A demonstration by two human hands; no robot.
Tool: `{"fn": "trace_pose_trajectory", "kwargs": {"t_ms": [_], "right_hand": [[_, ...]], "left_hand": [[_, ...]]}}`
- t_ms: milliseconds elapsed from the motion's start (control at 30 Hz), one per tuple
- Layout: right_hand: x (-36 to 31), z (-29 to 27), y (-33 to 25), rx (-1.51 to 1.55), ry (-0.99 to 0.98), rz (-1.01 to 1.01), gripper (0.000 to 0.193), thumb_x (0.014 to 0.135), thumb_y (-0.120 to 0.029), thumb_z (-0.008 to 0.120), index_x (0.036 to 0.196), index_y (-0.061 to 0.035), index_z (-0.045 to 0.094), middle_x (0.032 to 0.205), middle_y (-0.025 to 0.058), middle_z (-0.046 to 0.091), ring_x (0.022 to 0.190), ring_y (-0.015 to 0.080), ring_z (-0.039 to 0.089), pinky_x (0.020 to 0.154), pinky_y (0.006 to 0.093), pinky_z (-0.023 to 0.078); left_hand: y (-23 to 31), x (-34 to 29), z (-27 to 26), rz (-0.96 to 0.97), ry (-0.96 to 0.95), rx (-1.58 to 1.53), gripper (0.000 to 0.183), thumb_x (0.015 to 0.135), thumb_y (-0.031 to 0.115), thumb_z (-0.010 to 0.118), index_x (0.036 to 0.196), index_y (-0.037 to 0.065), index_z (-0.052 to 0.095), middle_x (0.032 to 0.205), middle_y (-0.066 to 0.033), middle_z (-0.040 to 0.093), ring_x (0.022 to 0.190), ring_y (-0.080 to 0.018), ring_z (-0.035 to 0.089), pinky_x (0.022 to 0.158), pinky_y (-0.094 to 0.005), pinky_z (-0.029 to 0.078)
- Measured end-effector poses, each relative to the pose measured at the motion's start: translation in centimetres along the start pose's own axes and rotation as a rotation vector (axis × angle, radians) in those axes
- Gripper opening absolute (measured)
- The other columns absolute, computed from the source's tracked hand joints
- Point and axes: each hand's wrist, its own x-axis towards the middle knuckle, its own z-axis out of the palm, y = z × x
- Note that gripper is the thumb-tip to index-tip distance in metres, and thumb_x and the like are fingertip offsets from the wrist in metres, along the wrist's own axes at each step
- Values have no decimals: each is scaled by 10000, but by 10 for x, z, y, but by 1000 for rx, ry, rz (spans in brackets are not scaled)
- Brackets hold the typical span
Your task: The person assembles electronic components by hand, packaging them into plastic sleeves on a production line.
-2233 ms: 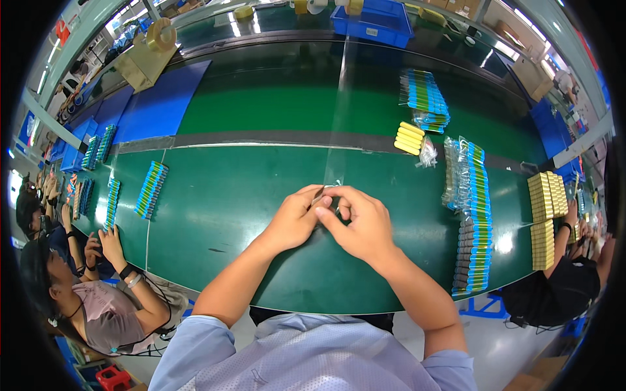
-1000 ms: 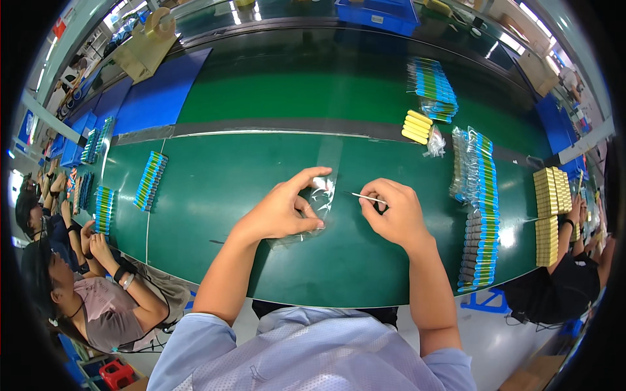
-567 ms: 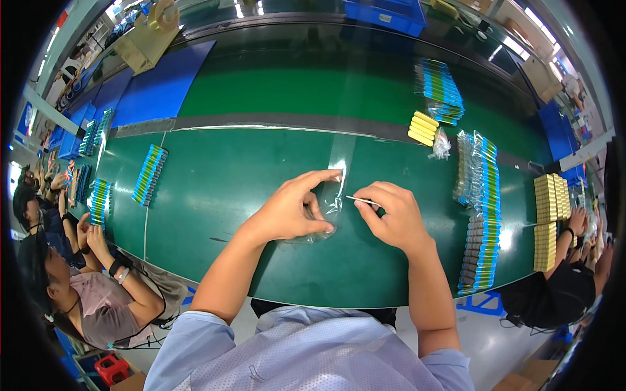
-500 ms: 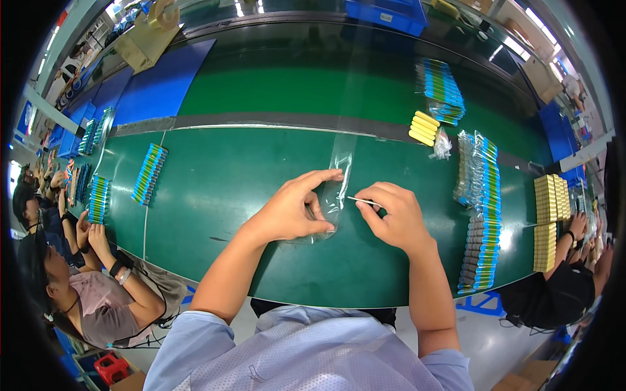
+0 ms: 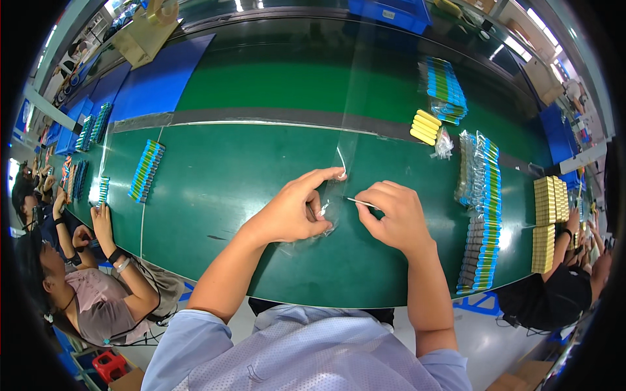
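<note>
A strip of clear plastic film (image 5: 343, 155) runs from the far side of the table toward me. My left hand (image 5: 287, 205) pinches its near end, thumb and fingers curved round the crumpled part. Just to the right, my right hand (image 5: 394, 212) grips a thin, pale, stick-like tool (image 5: 360, 202) between thumb and forefinger. Its tip points left, close to the film; whether it touches cannot be made out.
Rows of blue-and-green wrapped cells (image 5: 481, 221) lie at my right, with yellow cylinders (image 5: 425, 127) and a small clear bag (image 5: 443, 144) farther back. Another wrapped row (image 5: 147, 171) lies left. Co-workers sit on both sides; gold-coloured blocks (image 5: 546, 215) stand far right.
The film near my left hand has shifted and looks narrower and more crumpled. My hands stay almost in place. At left, a co-worker's hands and the wrapped row before them have moved.
</note>
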Motion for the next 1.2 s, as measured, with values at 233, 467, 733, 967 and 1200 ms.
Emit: {"fn": "trace_pose_trajectory", "kwargs": {"t_ms": [233,467,733,967,1200], "right_hand": [[-7,4,9,156,18,36,55,850,-97,725,884,-53,726,828,75,709,738,266,658,650,371,521],[-12,-4,11,580,169,181,94,845,12,714,930,-8,748,790,118,720,676,208,677,617,296,504],[-14,-10,21,173,30,116,75,801,-38,755,873,-50,768,790,76,738,681,238,673,624,330,525],[-9,8,10,223,46,52,76,816,-47,756,890,-37,769,807,92,741,686,255,666,626,348,527],[-11,10,13,331,84,91,104,829,-21,751,929,-28,780,831,108,752,694,230,677,598,324,527]], "left_hand": [[-3,2,-2,-7,-8,28,904,684,-134,762,1502,60,429,1454,-132,536,708,-104,652,608,-230,576],[-6,0,-6,-62,5,-24,913,686,-127,767,1513,54,424,1427,-131,564,697,-101,646,615,-229,553],[-9,-1,-6,-91,-36,-124,996,677,-146,784,1560,64,374,1493,-125,528,690,-80,598,629,-242,519],[-6,-1,-6,-36,-63,-150,1016,688,-134,798,1574,72,347,1557,-107,463,668,-63,525,623,-228,494],[-3,-1,-7,-43,-65,-230,1006,689,-129,801,1569,61,352,1555,-117,464,658,-55,525,603,-217,487]]}}
